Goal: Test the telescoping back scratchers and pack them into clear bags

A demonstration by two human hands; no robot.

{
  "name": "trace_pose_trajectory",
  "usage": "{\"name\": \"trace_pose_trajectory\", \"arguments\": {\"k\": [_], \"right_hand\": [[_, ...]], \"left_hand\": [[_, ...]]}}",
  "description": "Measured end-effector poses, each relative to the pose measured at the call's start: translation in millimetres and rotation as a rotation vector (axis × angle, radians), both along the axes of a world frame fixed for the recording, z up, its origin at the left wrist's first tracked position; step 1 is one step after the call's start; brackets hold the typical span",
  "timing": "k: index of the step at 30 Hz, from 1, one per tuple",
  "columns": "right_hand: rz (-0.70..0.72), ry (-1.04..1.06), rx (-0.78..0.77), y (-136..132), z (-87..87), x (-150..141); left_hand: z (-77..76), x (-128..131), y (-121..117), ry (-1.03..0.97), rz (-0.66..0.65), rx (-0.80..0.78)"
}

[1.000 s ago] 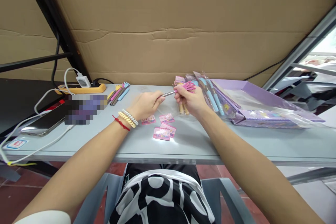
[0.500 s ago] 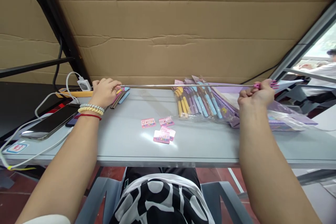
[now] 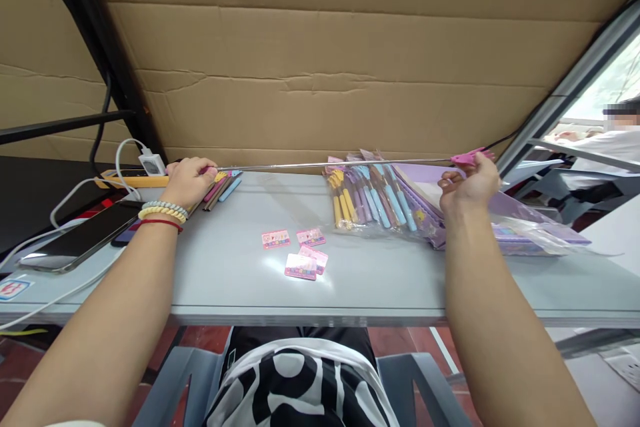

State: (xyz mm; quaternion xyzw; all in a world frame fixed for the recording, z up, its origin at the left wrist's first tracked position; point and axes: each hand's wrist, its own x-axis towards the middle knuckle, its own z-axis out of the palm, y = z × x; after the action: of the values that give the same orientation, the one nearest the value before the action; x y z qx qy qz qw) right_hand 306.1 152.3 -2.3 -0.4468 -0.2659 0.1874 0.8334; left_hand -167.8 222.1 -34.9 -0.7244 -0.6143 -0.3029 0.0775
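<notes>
A thin telescopic metal rod (image 3: 340,164) with a pink hand-shaped tip (image 3: 469,158) stretches level above the grey table (image 3: 380,280). My left hand (image 3: 187,181) is closed round its handle end at the left. My right hand (image 3: 467,185) pinches the pink tip at the right. Beneath the rod lies a clear bag of similar sticks (image 3: 367,195) with yellow, purple and blue handles. Three small pink cards (image 3: 300,252) lie on the table between my arms.
A few loose sticks (image 3: 223,185) lie by my left hand, next to a yellow power strip (image 3: 131,179) with a white charger (image 3: 152,163). A phone (image 3: 80,237) and cables sit at the left. Purple packs in plastic (image 3: 520,230) lie at the right. Cardboard backs the table. Another person sits far right.
My hands have drawn apart from the middle of the table, pulling the rod out from short to full length. Since half a second ago my right hand shifted slightly left.
</notes>
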Motion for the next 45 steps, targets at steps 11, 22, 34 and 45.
{"name": "trace_pose_trajectory", "arguments": {"k": [11, 22, 34, 45], "right_hand": [[-0.065, 0.285, 0.045, -2.0, 7.5, 4.5], [0.141, -0.019, 0.113, 11.0, 1.0, -42.3], [0.699, -0.746, -0.015, -4.1, -48.2, -146.5], [0.985, -0.877, -0.095, -9.1, -58.8, -147.3]], "left_hand": [[3.5, 0.9, -3.5, -0.071, -0.026, -0.032], [8.8, 47.4, -25.8, 0.246, -0.036, -0.085], [0.3, 131.3, -70.8, 0.459, -0.18, -0.041], [-6.3, 124.1, -64.1, 0.464, -0.261, -0.057]]}}
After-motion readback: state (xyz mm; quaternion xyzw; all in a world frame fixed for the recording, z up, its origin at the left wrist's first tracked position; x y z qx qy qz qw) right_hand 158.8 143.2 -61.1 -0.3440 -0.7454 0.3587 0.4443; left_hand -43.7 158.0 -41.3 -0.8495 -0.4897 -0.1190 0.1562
